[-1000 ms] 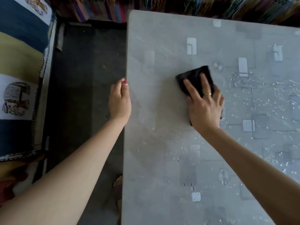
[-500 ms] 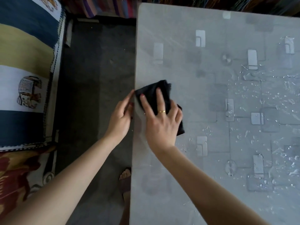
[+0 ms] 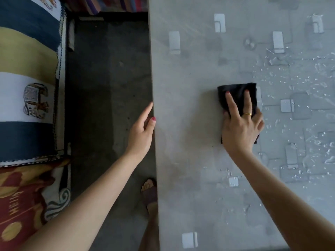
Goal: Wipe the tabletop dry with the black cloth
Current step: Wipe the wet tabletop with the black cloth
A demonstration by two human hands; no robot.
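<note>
A folded black cloth [image 3: 236, 92] lies flat on the grey patterned tabletop [image 3: 188, 109], a little right of its middle. My right hand [image 3: 241, 127] presses down on the cloth with straight, spread fingers; a gold ring sits on one finger. Water droplets [image 3: 297, 77] cover the tabletop to the right of the cloth and a few lie below it. My left hand [image 3: 143, 131] rests against the table's left edge, fingers straight, holding nothing.
Dark floor [image 3: 108, 87] runs along the left of the table. A striped bedcover with an elephant print [image 3: 34, 100] lies at the far left. My sandalled foot [image 3: 149, 189] shows beside the table's left edge. Striped fabric hangs at the top.
My right hand has slid the cloth from the table's left edge back to the right, towards the wet area. My left hand stays at the edge.
</note>
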